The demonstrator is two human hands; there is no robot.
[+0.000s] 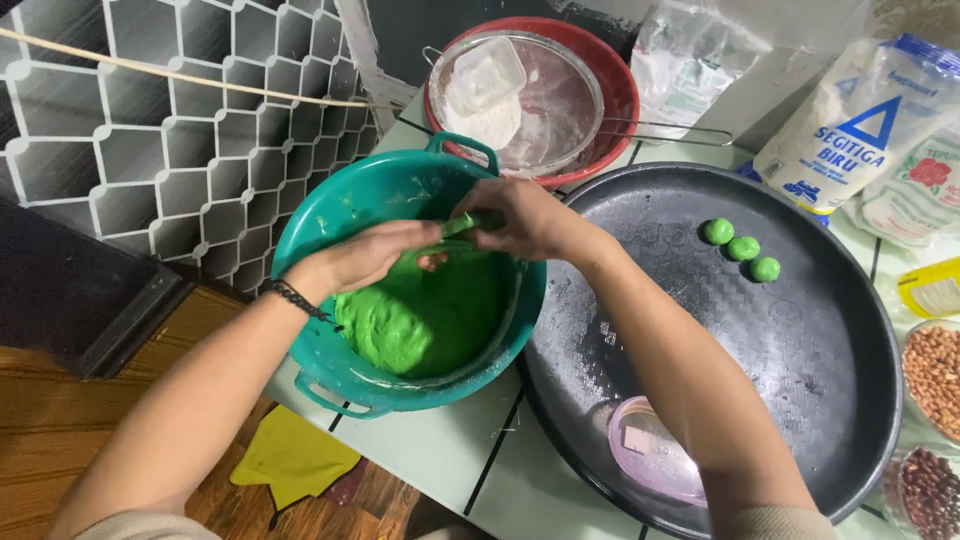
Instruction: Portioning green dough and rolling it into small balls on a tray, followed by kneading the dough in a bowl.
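Left hand (365, 255) and right hand (525, 220) meet over the teal bowl (310, 235). Pinched between the fingertips of both: a small piece of green dough (462, 224), stretched a little between them. Left fingers curled narrow around one end, right fingers closed on the other; grip looks light, probably to shape without squashing.

Directly below the hands: the main dough lump (425, 315), resting on the bowl floor, so that scraps would fall back onto it.

Beyond the right wrist: a wide dark tray (800, 330). Three small green balls (742, 247) in a short row on its far part, just beside one another, well apart from the hands. Near the right elbow: a pink lid (650, 455) lying flat on the tray.

Beyond both hands: a red basin (625, 95) holding a sieve (560, 100) with flour. Further past the tray: a flour bag (860, 125).
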